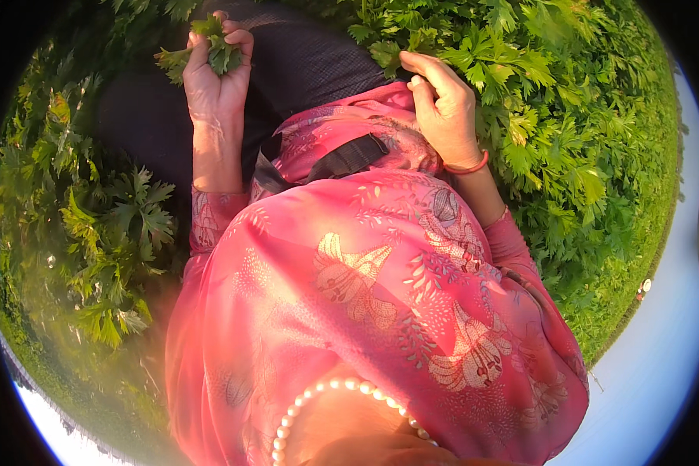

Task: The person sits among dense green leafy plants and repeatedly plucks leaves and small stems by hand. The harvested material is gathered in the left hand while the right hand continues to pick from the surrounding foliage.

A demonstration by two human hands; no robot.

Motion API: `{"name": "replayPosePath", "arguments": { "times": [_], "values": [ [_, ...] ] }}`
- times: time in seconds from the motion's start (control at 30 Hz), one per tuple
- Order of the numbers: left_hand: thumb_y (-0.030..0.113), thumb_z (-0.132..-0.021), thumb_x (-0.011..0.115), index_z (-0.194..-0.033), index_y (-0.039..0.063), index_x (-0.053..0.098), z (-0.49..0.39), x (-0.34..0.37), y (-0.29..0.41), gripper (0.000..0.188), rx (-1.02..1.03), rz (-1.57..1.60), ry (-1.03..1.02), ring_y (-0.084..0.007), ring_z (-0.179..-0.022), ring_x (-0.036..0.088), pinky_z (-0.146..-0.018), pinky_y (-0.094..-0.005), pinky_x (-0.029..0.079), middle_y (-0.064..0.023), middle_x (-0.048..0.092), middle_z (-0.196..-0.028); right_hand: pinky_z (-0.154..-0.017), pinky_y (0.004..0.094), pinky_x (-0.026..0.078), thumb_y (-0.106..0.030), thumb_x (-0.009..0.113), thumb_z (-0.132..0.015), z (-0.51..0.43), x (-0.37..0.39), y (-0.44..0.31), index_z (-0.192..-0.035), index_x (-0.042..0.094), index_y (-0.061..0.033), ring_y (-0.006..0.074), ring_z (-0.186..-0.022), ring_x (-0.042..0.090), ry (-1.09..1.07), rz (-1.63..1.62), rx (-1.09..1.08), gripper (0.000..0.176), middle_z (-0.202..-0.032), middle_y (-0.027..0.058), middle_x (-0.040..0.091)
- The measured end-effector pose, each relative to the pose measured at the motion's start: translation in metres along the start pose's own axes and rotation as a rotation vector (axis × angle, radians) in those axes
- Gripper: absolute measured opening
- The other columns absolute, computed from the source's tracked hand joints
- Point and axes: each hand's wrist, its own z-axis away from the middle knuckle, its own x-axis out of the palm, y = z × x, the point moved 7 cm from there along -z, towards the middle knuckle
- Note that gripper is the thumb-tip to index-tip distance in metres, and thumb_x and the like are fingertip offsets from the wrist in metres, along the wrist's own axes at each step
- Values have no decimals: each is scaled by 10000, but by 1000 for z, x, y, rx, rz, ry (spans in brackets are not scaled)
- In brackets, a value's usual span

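Observation:
My left hand (218, 70), palm up with curled fingers, holds several picked green leaves (224, 55) with lobed, toothed edges; one leaf sticks out past the thumb. Over the right side of my lap is my right hand (442, 102), its back towards me and a red band on the wrist. Its index fingertip is beside or against a lobed leaf (387, 55) of the plants; whether the fingers grip anything is hidden. Thumb and index tip look slightly apart. Between the hands lie dark trousers (314, 52) and a pink floral top (349, 233).
Dense leafy green plants (536, 116) stand close on my right, with more plants (105, 244) on my left. A black strap (349, 157) crosses my waist. Far off at the right edge of the field, a small figure or object (644, 286) shows, too small to tell.

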Motion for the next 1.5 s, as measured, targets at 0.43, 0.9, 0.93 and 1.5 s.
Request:
{"name": "replayPosePath", "arguments": {
  "times": [0.43, 0.9, 0.93, 1.5],
  "values": [
    [144, -935, 440, -1063, 7, 465, -2, -1, 29, 189, 170, -204, -71, -266, -867, 473, -713, -358, 447, -183, 509, -1037, -623, 171, 450, 101, 453, -807, -12, -21, 9, -1068, 631, -40, 62, -741, 584, -164, -6, 51, 347, -1005, 65, 657],
    [167, -937, 491, -966, 27, 546, 20, 22, -45, 153, -33, -607, 56, -220, -803, 539, -637, -308, 448, -144, 583, -995, -574, 196, 433, -62, 542, -901, -2, 3, -45, -945, 590, 7, 64, -651, 545, -47, -231, 30, 94, -699, 19, 573],
    [173, -947, 474, -975, 20, 541, 27, 24, -57, 169, -112, -677, 74, -218, -798, 555, -630, -305, 451, -148, 590, -999, -590, 202, 447, -17, 563, -863, -5, 2, -64, -950, 602, 0, 94, -669, 571, -47, -211, -108, 96, -734, 45, 589],
    [91, -909, 524, -1111, -37, 495, 24, 0, -67, 241, -331, -617, 74, -160, -773, 518, -593, -238, 447, -126, 582, -995, -552, 203, 451, 28, 605, -796, 0, -29, 4, -1020, 630, 3, 69, -607, 541, 179, 75, 159, 227, -891, 58, 634]
  ]
}}
